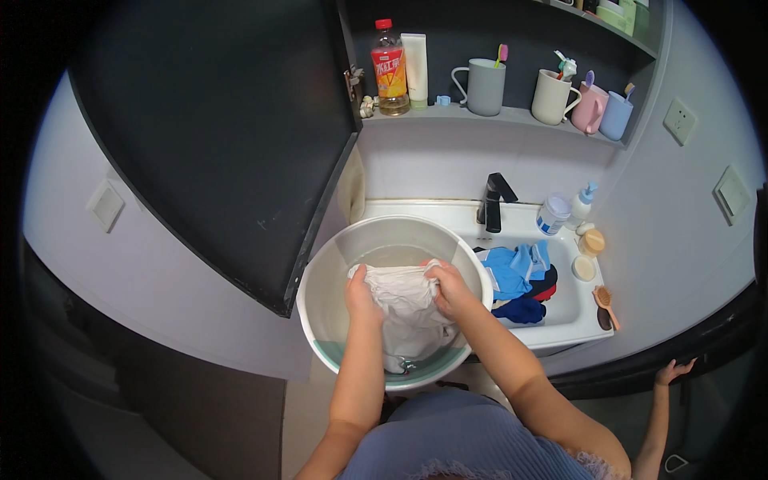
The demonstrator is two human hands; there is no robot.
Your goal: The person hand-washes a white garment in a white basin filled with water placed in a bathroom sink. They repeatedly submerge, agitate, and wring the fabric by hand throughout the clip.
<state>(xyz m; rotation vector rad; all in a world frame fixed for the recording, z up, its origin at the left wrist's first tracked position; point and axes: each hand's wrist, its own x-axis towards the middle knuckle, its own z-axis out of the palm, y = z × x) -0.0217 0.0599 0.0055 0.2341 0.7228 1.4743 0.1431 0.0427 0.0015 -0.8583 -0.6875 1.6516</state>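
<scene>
Stretched between my two hands is a wet white cloth garment (402,288), its lower part hanging into the water of a large round plastic basin (324,264). My left hand (362,295) grips its left edge, and my right hand (447,289) has the right edge bunched in its fingers. The basin is pale with green patches and rests against the left end of a white sink (564,324). In the sink, right of my right hand, lies a pile of clothes with a light blue garment (510,273) on top and a dark blue one (521,311) below.
A black faucet (493,204) rises behind the sink. Jars, a pump bottle (581,207) and a wooden hairbrush (606,303) line its right rim. Above, a shelf (516,117) holds a drink bottle (390,72), a tube and several mugs. An open black cabinet door (222,132) hangs at left.
</scene>
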